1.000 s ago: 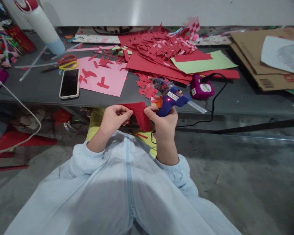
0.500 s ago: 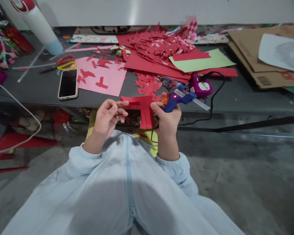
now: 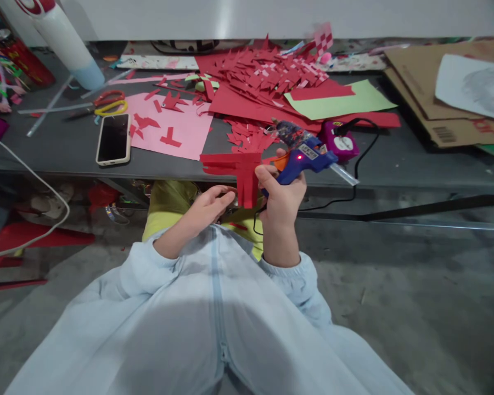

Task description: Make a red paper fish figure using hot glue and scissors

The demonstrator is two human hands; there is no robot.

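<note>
My right hand is wrapped round the handle of a blue glue gun with a lit red light and an orange trigger. Its thumb also pinches a piece of woven red paper strips, which hangs over the table's front edge. Some strips of this piece point left, others hang down. Just left of the hanging strips is my left hand, its fingers stretched out and holding nothing visible. Whether its fingertips touch the strips I cannot tell. A clear glue stick sticks out of the gun's back end.
Red paper scraps are heaped at the back. A phone, scissors and a pink sheet lie to the left. A purple power adapter with a black cord is by the gun. Cardboard lies at the right.
My left hand has moved down and right, from the left-pointing strips to beside the hanging ones. My right hand has tilted the glue gun slightly and shifted it a little right.
</note>
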